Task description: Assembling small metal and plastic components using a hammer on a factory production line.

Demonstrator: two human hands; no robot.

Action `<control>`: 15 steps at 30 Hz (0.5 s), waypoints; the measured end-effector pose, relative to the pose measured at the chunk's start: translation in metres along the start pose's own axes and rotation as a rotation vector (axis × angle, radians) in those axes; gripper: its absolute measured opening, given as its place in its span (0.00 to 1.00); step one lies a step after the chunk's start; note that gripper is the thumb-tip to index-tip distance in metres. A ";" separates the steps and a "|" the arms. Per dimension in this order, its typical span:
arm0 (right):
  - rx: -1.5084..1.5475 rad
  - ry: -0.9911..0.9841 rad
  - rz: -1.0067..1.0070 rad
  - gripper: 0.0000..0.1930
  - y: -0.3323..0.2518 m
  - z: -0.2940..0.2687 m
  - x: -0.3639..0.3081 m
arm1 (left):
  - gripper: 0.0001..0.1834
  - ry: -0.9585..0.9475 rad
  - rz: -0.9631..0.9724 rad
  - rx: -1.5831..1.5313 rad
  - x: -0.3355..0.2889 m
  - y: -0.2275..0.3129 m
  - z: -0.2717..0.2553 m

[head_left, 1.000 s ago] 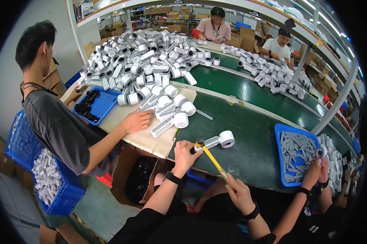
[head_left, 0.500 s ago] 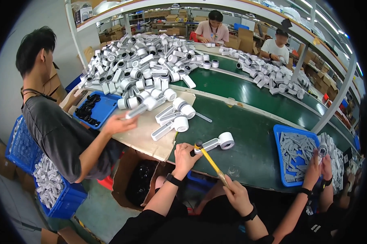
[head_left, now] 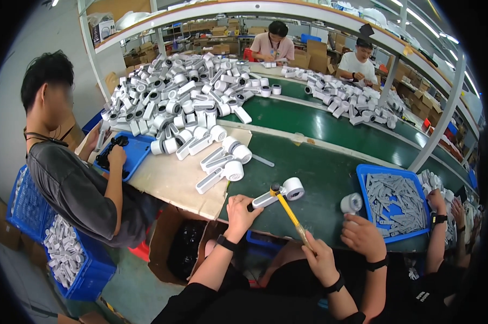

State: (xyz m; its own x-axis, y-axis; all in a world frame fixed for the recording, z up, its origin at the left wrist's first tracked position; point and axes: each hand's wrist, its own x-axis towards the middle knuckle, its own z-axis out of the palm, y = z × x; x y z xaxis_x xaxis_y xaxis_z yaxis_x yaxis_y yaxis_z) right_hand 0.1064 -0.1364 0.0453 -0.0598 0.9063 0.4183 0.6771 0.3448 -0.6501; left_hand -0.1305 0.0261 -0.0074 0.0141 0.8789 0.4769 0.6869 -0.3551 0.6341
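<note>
On the green table, a white handheld device [head_left: 293, 189] lies with its round head to the right and its handle toward me. My left hand [head_left: 241, 217] is closed on the handle's near end, where a small black part [head_left: 250, 207] shows by the fingertips. The fingers of my right hand [head_left: 321, 261] wrap round the lower end of a yellow-handled hammer [head_left: 291, 214]. Its dark head overlaps the device's handle in the picture; whether they touch, I cannot tell.
Several similar devices [head_left: 233, 170] lie left on a tan board [head_left: 211, 201], before a large pile [head_left: 174, 92]. A co-worker's hand [head_left: 363, 236] is beside a white round part [head_left: 351, 203]. A blue tray [head_left: 361, 186] holds grey strips. Another person [head_left: 76, 189] works left.
The hammer's head has shifted from near my left fingers toward the device's round head. A white round part now stands left of the grey-strip tray. The left co-worker's hand moved to the black parts.
</note>
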 end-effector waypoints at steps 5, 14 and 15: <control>0.017 0.039 0.083 0.25 0.002 0.002 -0.004 | 0.21 -0.087 0.045 0.112 0.011 0.016 -0.003; 0.195 0.172 0.111 0.25 -0.005 -0.003 -0.022 | 0.15 -0.104 0.322 0.199 0.042 0.034 0.005; 0.185 0.174 0.171 0.25 -0.004 -0.010 -0.029 | 0.13 -0.063 0.312 0.206 0.043 0.032 0.000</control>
State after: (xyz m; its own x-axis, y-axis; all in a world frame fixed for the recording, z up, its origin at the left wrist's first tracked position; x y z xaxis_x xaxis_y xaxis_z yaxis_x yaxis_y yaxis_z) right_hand 0.1131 -0.1662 0.0422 0.1807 0.9052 0.3846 0.5206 0.2438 -0.8183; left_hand -0.1080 0.0521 0.0330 0.2854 0.7588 0.5855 0.7744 -0.5425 0.3255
